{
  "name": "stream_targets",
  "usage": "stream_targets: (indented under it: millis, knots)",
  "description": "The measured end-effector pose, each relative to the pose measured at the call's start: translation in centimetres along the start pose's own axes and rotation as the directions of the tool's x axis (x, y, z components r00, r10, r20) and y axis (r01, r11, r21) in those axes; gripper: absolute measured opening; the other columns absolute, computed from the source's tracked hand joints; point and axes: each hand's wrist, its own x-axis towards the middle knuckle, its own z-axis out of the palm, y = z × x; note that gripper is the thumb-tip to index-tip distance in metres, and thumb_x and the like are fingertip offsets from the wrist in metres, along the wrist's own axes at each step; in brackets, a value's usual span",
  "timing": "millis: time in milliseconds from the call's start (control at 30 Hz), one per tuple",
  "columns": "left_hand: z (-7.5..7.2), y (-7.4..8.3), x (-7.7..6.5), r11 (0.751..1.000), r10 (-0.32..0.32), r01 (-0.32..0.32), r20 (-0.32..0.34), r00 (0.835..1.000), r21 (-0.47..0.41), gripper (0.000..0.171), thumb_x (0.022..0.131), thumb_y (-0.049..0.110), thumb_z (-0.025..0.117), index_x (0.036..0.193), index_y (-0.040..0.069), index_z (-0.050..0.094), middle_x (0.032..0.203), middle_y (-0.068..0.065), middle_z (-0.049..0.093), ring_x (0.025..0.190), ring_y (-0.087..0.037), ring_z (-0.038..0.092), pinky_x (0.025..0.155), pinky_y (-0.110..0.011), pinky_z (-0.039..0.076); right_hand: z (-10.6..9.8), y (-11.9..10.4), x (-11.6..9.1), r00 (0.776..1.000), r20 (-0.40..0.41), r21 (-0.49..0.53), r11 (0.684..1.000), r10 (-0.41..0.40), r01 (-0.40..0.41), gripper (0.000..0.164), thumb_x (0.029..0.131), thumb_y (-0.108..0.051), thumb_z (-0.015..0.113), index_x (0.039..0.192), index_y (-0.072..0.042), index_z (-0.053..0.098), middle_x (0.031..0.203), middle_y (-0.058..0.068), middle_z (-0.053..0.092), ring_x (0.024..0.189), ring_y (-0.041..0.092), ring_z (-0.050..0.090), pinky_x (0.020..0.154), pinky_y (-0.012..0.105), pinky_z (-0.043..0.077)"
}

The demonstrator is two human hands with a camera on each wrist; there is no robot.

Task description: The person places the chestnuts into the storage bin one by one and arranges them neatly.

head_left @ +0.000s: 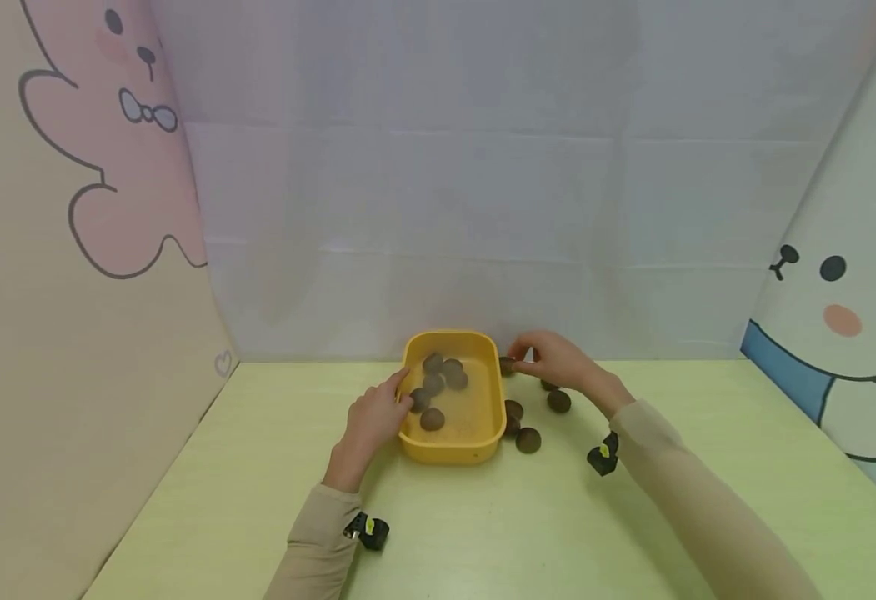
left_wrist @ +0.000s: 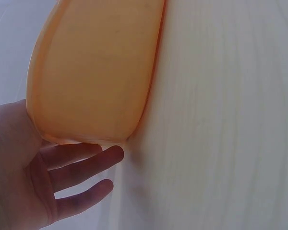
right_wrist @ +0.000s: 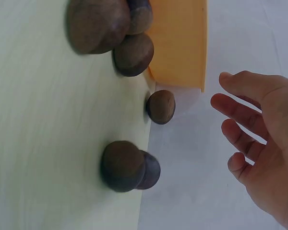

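Note:
A yellow tray [head_left: 454, 452] stands on the table, with several dark brown, rounded, chestnut-like pieces [head_left: 432, 418] inside. My left hand [head_left: 374, 414] holds the tray's left side, thumb over the rim and fingers against the outer wall; in the left wrist view the fingers [left_wrist: 81, 170] curve below the wall. Past the tray's far right corner, my right hand [head_left: 553, 358] hovers over a brown piece [head_left: 508, 366]. From the right wrist, that hand [right_wrist: 259, 129] has loosely bent fingers and nothing between them, apart from the lone piece [right_wrist: 162, 107] near the tray.
More brown pieces [head_left: 528, 440] lie on the pale green table [head_left: 438, 533] along the tray's right side, and a pair [right_wrist: 123, 166] sits farther right. A whitish sheet [head_left: 407, 208] hangs right behind the tray. Cartoon-printed panels [head_left: 843, 367] close off both sides.

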Motion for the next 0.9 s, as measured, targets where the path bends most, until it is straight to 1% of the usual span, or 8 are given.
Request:
stream_targets:
  millis: [167,333,400,533,600,700,833,900]
  knots:
    - [0.0,-0.1,0.0,1.0,0.001,-0.001,0.0,1.0,0.002,0.057,0.093,0.024,0.052,0.149,0.02,0.048,0.06,-0.004,0.045,0.05,-0.017,0.037,0.048,-0.03,0.03,-0.1,0.8,-1.4,1.0,0.018,0.007,1.0,0.016,-0.016,0.022,0.09,-0.014,0.07,0.109,-0.004,0.072,0.098,0.005,0.071,0.081,0.015,0.06,0.074,0.034,0.05]
    - [0.0,-0.1,0.1,1.0,0.0,0.0,0.007,1.0,0.014,0.057,0.093,0.025,0.052,0.149,0.02,0.048,0.063,-0.006,0.049,0.052,-0.019,0.041,0.049,-0.031,0.032,0.1,2.0,-3.2,0.997,0.048,0.057,0.997,0.058,-0.06,0.023,0.091,-0.015,0.069,0.11,-0.003,0.071,0.1,0.006,0.069,0.086,0.018,0.061,0.078,0.036,0.051]
    - [0.0,-0.1,0.1,1.0,-0.001,0.001,0.009,1.0,0.015,0.057,0.092,0.025,0.052,0.149,0.02,0.048,0.065,-0.006,0.051,0.053,-0.019,0.043,0.05,-0.032,0.032,0.3,2.5,-3.7,0.996,0.052,0.069,0.995,0.067,-0.071,0.022,0.091,-0.014,0.069,0.11,-0.002,0.071,0.099,0.006,0.068,0.085,0.018,0.06,0.077,0.035,0.05]
    - [-0.1,-0.1,0.1,1.0,0.001,-0.002,0.01,1.0,0.016,0.057,0.092,0.024,0.053,0.148,0.019,0.048,0.068,-0.007,0.053,0.054,-0.02,0.044,0.05,-0.032,0.033,0.6,3.3,-4.6,0.996,0.045,0.065,0.995,0.073,-0.076,0.019,0.091,-0.014,0.07,0.107,-0.004,0.071,0.096,0.004,0.067,0.083,0.018,0.057,0.074,0.033,0.047]
    - [-0.2,-0.1,0.1,1.0,-0.001,0.001,0.009,1.0,0.012,0.056,0.092,0.024,0.053,0.148,0.018,0.049,0.068,-0.007,0.052,0.055,-0.02,0.044,0.05,-0.032,0.033,0.7,3.6,-5.0,0.996,0.044,0.07,0.995,0.075,-0.078,0.02,0.09,-0.014,0.07,0.108,-0.005,0.071,0.097,0.006,0.067,0.086,0.02,0.058,0.075,0.033,0.047]
    - [-0.1,-0.1,0.1,1.0,-0.008,0.008,0.011,1.0,0.01,0.057,0.092,0.024,0.053,0.148,0.019,0.049,0.066,-0.006,0.05,0.053,-0.02,0.043,0.05,-0.032,0.032,0.9,3.9,-5.6,0.995,0.049,0.084,0.993,0.083,-0.087,0.023,0.09,-0.016,0.071,0.11,-0.005,0.071,0.105,0.01,0.068,0.091,0.024,0.061,0.077,0.035,0.048]
    - [0.0,-0.2,0.2,1.0,-0.012,0.012,0.017,1.0,0.007,0.057,0.092,0.024,0.052,0.149,0.018,0.048,0.064,-0.006,0.048,0.053,-0.019,0.041,0.05,-0.031,0.032,1.1,4.2,-6.4,0.993,0.066,0.078,0.991,0.102,-0.107,0.027,0.088,-0.018,0.073,0.112,-0.004,0.07,0.109,0.012,0.065,0.085,0.022,0.058,0.074,0.033,0.046]
    - [0.1,-0.1,0.2,1.0,-0.01,0.01,0.017,1.0,0.009,0.057,0.092,0.025,0.052,0.149,0.019,0.048,0.065,-0.005,0.048,0.053,-0.019,0.042,0.05,-0.031,0.032,1.3,4.4,-6.7,0.991,0.076,0.062,0.992,0.109,-0.114,0.03,0.087,-0.017,0.074,0.114,-0.004,0.07,0.107,0.011,0.062,0.082,0.019,0.054,0.073,0.031,0.045]
